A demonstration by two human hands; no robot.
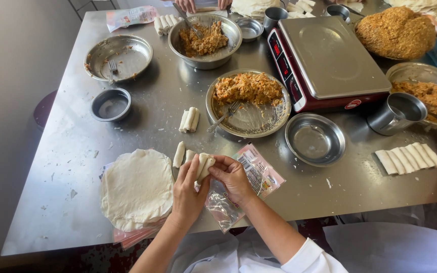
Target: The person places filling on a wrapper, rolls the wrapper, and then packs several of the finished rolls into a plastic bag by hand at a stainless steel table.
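both hands meet at the near edge of the steel table [77, 151]. the left hand [188, 189] and the right hand [233, 177] pinch a small rolled wrapper [204, 166] between their fingertips, the roll held upright-tilted just above a clear plastic packet [251, 177]. finished rolls [179, 154] lie just left of the hands, and a stack of round wrappers [136, 188] sits further left. a bowl of orange filling [249, 101] with a fork [224, 116] stands beyond the hands.
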